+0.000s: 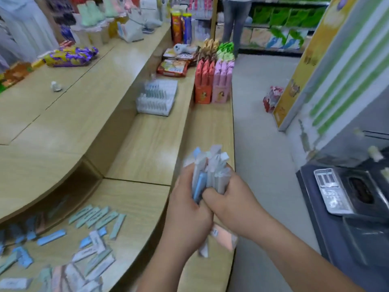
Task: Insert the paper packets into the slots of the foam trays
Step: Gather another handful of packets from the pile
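Both hands grip one upright bundle of paper packets (210, 165), white, blue and pale green, over the right edge of the wooden counter. My left hand (187, 209) wraps the bundle from the left, and my right hand (229, 203) clasps it from the right. A few packets (223, 239) show below the hands, pink and white. Several loose packets (92, 220) lie scattered on the lower counter at the bottom left. The white foam tray (156, 98) stands far up the counter, with packets upright in some slots.
Orange and pink boxes (212, 81) stand right of the tray. Snack packs (172, 67) and tall cans (182, 28) lie behind it. A raised counter shelf (63, 114) runs along the left. A dark machine with a handset (332, 190) sits at the right; a person (235, 20) stands far back.
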A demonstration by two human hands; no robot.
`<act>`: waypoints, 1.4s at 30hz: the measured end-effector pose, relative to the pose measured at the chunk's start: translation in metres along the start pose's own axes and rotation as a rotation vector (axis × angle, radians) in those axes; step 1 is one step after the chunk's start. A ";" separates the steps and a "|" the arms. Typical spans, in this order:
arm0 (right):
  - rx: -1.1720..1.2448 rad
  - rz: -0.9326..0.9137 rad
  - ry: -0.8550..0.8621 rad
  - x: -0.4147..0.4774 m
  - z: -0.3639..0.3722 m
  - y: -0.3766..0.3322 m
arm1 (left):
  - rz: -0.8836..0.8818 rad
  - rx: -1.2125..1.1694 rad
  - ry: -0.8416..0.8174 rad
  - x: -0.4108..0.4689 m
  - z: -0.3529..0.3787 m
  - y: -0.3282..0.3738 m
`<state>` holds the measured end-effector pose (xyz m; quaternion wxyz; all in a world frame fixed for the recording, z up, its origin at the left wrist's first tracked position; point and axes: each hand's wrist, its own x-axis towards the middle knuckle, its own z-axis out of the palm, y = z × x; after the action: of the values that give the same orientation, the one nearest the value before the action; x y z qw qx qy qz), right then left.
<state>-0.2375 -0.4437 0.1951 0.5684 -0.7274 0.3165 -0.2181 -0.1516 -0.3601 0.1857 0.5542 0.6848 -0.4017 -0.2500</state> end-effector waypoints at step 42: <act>-0.063 -0.112 -1.071 0.472 -0.054 0.009 | -0.414 -0.026 0.978 0.381 0.051 -0.036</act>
<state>0.0560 -0.8168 0.1804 0.6156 -0.7695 -0.0505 0.1627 0.0281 -0.7019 0.1771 0.6243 0.7795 0.0504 -0.0104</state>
